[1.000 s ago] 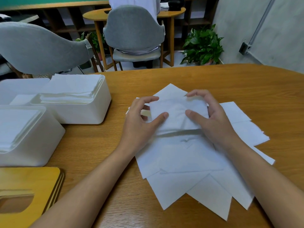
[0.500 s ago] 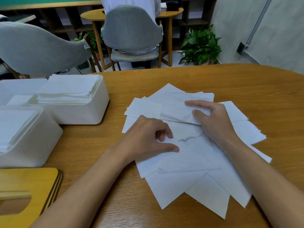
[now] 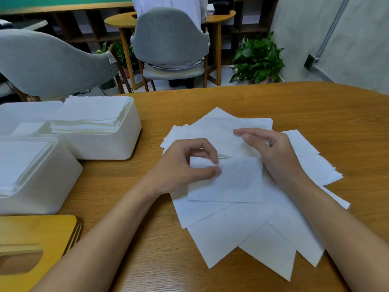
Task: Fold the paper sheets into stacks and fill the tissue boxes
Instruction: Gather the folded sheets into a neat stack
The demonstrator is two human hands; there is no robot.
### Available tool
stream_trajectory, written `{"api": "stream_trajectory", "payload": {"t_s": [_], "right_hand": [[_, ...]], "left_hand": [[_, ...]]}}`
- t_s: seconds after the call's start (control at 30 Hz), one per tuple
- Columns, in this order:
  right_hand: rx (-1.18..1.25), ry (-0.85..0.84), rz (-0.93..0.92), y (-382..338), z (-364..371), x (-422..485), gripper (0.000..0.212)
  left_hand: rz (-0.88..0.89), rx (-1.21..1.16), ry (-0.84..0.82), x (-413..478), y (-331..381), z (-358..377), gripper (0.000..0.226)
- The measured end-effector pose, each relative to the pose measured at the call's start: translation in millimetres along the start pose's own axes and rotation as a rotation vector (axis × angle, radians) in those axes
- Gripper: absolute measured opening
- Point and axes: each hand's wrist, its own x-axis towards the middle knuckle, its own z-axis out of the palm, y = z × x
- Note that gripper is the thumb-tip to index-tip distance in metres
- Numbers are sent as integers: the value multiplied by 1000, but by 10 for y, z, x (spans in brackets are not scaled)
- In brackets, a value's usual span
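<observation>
**White sheet pinched at its left edge**

White paper sits between thumb and forefinger of the left grip [image 3: 181,171], which pinches the left edge of a folded sheet [image 3: 237,182] in the middle of the frame. The other fingers of that grip are curled above the pinch. The right grip [image 3: 277,159] lies just right of the folded sheet with its forefinger and thumb stretched out toward the left and apart from each other. Its remaining fingers are loosely bent, and it holds nothing that can be made out.

The folded sheet rests on top of a fan of loose paper sheets [image 3: 231,234] that spreads over the wooden table [image 3: 315,114] from centre to lower right, corners pointing toward the bottom edge.

Left of the fan stand two white tissue boxes, both open at the top. The far tissue box [image 3: 117,144], in the upper left, carries a stack [image 3: 92,112] of folded paper that rises above its rim. The near tissue box [image 3: 52,186], at the left edge, also has white paper inside, lying lower. Yellow wooden lids [image 3: 31,232] with an oval slot lie in the lower left corner.

Beyond the table, along the top of the frame, are two grey chairs [image 3: 170,36] and a green plant [image 3: 259,57].
</observation>
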Motion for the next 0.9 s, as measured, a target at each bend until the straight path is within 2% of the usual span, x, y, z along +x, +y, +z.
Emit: {"api": "stream_trajectory", "payload": {"t_s": [0.2, 0.33, 0.37, 0.47, 0.5, 0.63, 0.8, 0.9], "right_hand": [[283, -175, 138, -88, 33, -92, 44], [314, -237, 129, -59, 61, -135, 62], [276, -234, 108, -58, 76, -142, 58], [156, -206, 75, -80, 109, -147, 15], [132, -201, 73, -79, 108, -149, 12], [98, -189, 32, -97, 112, -139, 27], [125, -190, -41, -113, 95, -121, 65], [136, -164, -61, -104, 85, -102, 73]], "left_hand": [[-24, -222, 189, -8, 17, -79, 13], [-3, -123, 314, 19, -31, -49, 9], [8, -102, 331, 26, -48, -40, 9], [19, -49, 347, 39, -100, -26, 9], [22, -33, 344, 42, -119, -21, 9], [57, 26, 415, 55, -159, 39, 21], [70, 51, 588, 59, -158, 111, 37], [-24, 25, 549, 77, -128, 134, 41]]}}
